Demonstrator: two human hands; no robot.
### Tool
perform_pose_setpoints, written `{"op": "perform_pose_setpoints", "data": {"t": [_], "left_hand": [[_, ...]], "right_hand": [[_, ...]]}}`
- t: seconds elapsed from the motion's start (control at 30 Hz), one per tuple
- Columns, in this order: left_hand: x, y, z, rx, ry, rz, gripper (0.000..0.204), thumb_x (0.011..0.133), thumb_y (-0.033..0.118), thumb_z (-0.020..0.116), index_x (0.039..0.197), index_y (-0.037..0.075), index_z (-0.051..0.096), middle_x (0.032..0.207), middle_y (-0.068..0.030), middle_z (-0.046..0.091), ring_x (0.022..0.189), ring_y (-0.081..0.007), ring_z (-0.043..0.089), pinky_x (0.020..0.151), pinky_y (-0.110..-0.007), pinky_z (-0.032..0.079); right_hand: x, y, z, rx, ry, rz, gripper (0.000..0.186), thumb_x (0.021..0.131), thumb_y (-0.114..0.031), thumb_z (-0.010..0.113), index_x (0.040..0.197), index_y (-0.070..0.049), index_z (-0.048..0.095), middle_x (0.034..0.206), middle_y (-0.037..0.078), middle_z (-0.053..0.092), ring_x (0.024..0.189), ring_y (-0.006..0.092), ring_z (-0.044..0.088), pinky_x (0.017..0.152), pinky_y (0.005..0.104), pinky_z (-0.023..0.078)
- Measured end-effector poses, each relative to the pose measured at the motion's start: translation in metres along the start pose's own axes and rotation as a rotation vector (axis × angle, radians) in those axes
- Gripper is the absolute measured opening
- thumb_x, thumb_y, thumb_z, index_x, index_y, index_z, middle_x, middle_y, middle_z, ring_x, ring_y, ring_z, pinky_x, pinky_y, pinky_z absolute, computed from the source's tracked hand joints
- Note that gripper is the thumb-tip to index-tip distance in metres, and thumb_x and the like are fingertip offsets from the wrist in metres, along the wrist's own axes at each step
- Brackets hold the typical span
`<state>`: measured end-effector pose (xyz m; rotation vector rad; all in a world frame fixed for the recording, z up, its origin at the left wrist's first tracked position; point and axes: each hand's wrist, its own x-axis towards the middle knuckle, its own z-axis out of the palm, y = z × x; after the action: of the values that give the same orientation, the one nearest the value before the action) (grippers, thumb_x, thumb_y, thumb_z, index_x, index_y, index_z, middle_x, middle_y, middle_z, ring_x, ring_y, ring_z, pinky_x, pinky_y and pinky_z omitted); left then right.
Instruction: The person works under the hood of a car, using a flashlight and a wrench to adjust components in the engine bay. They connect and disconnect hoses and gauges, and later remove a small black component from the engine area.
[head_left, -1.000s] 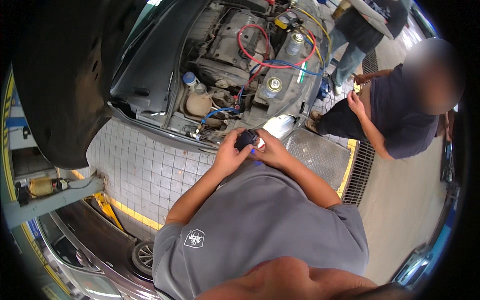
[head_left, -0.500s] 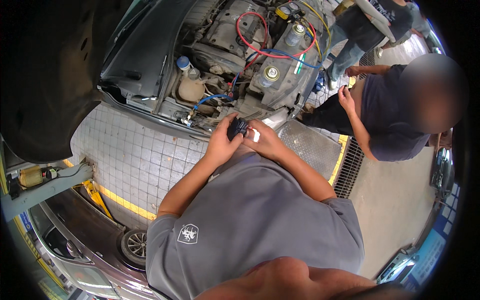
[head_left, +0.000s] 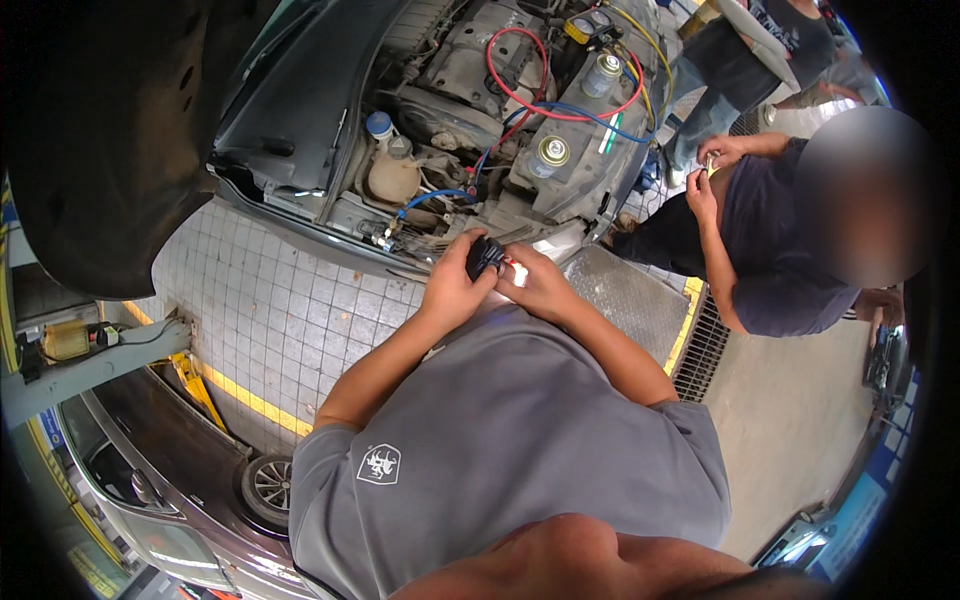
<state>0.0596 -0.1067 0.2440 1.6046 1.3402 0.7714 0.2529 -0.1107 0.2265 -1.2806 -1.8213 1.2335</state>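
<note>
Above my shirt front, at the front edge of the open engine bay (head_left: pixel 465 110), both hands are close together. My left hand (head_left: pixel 455 285) is closed round a small, dark black part (head_left: pixel 484 256) with a ridged look; its exact kind cannot be made out. My right hand (head_left: pixel 542 282) is closed beside it, fingertips near the black part, holding a small bright white-and-red piece (head_left: pixel 517 271). The fingers partly cover both things.
Red (head_left: pixel 488 60), blue and yellow hoses run from a yellow gauge set (head_left: pixel 585 27) across the engine bay. Two small metal cans (head_left: pixel 550 157) stand there. A person in dark clothes (head_left: pixel 775 235) is at my right. A floor grate (head_left: pixel 703 345) lies behind them.
My hands stay together, with the black part tilted slightly. The view has shifted a little. The person at right has brought both hands together round a small pale yellowish thing.
</note>
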Motion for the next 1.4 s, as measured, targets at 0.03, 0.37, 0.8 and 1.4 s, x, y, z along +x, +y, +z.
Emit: {"op": "perform_pose_setpoints", "data": {"t": [0.03, 0.37, 0.8, 1.4], "left_hand": [[0.0, 0.002, -0.002, 0.0, -0.007, -0.006, 0.055, 0.084, 0.015, 0.069, 0.134, 0.0, 0.053, 0.123, -0.0213, 0.064, 0.112, -0.0367, 0.063, 0.097, -0.041, 0.049], [0.0, -0.002, -0.001, -0.027, -0.024, 0.012, 0.057, 0.084, 0.017, 0.07, 0.135, 0.001, 0.053, 0.127, -0.022, 0.062, 0.119, -0.0386, 0.061, 0.101, -0.042, 0.048], [0.002, -0.016, 0.005, -0.112, 0.004, 0.039, 0.055, 0.083, 0.004, 0.067, 0.136, 0.0, 0.053, 0.12, -0.0139, 0.063, 0.109, -0.0203, 0.062, 0.097, -0.033, 0.048], [0.001, -0.018, 0.006, -0.167, 0.022, 0.047, 0.055, 0.086, 0.0, 0.068, 0.138, 0.001, 0.05, 0.117, -0.0096, 0.061, 0.1, -0.0158, 0.061, 0.088, -0.029, 0.051]], "right_hand": [[0.0, -0.001, 0.0, 0.002, -0.004, 0.006, 0.031, 0.083, -0.02, 0.077, 0.101, -0.001, 0.06, 0.095, 0.016, 0.06, 0.089, 0.0369, 0.062, 0.079, 0.0416, 0.051], [0.001, -0.004, -0.003, 0.026, 0.017, -0.02, 0.032, 0.082, -0.016, 0.077, 0.107, -0.002, 0.062, 0.096, 0.014, 0.062, 0.089, 0.0331, 0.064, 0.081, 0.0399, 0.052], [0.0, 0.009, 0.001, -0.033, 0.034, -0.075, 0.036, 0.082, -0.018, 0.077, 0.109, -0.002, 0.06, 0.101, 0.016, 0.062, 0.093, 0.0367, 0.065, 0.079, 0.0409, 0.053], [0.001, 0.001, -0.006, 0.015, 0.03, -0.072, 0.044, 0.085, -0.021, 0.076, 0.12, -0.001, 0.06, 0.112, 0.017, 0.064, 0.094, 0.0332, 0.068, 0.077, 0.04, 0.055]]}}
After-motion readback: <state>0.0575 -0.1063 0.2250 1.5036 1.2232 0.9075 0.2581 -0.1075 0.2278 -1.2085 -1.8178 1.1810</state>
